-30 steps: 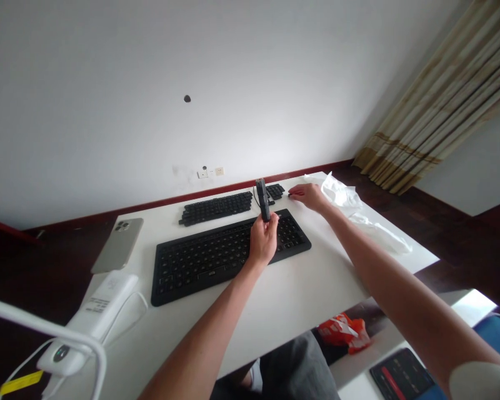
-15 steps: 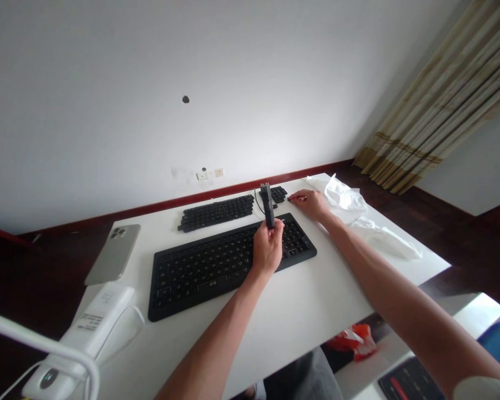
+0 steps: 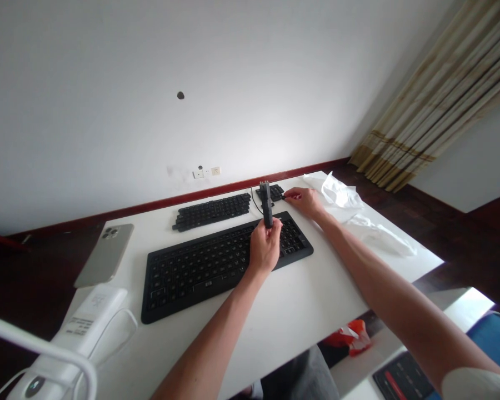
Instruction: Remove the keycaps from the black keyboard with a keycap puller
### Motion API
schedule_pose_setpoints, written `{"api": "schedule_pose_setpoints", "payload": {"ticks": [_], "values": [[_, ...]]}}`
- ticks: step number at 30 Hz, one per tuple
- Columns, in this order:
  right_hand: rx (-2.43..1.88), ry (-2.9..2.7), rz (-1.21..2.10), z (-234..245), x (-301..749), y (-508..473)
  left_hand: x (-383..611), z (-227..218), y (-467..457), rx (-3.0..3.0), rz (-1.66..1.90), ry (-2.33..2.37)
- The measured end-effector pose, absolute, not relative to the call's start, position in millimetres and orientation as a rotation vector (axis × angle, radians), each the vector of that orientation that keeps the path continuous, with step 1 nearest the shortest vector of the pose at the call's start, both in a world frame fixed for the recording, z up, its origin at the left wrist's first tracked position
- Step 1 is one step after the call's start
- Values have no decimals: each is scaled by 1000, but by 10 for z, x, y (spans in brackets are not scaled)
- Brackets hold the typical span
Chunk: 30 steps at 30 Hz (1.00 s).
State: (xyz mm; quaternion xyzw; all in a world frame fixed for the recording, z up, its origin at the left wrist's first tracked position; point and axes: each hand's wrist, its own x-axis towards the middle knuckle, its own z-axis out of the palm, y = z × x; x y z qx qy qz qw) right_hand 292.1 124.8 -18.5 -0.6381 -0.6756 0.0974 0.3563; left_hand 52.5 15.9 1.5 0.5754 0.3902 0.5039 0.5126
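Keyboard [image 3: 200, 272]: one, dark-welled, flat on the desk [image 3: 304, 303]

Head view: one black, rectangular keyboard lies aslant on smooth white desktop, pale dots in its rows of wells. Behind it sit two blocks of black keys, a long block [image 3: 214, 212] and a small block [image 3: 277, 192]. The left hand [image 3: 265, 250] grips one slim black tool [image 3: 267, 206], nearly upright. The right hand [image 3: 308, 203] has fingertips at the small block's edge; whether they grip a key, I cannot tell. One grey phone [image 3: 105, 254]; thin, crumpled white plastic [image 3: 342, 194].
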Motion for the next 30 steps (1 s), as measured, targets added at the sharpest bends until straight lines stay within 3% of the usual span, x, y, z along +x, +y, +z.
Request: {"api": "schedule_pose_setpoints", "payload": {"ticks": [30], "values": [[-1602, -1714, 298, -179, 2877, 1252, 529, -8, 175, 1390, 1179, 993]]}}
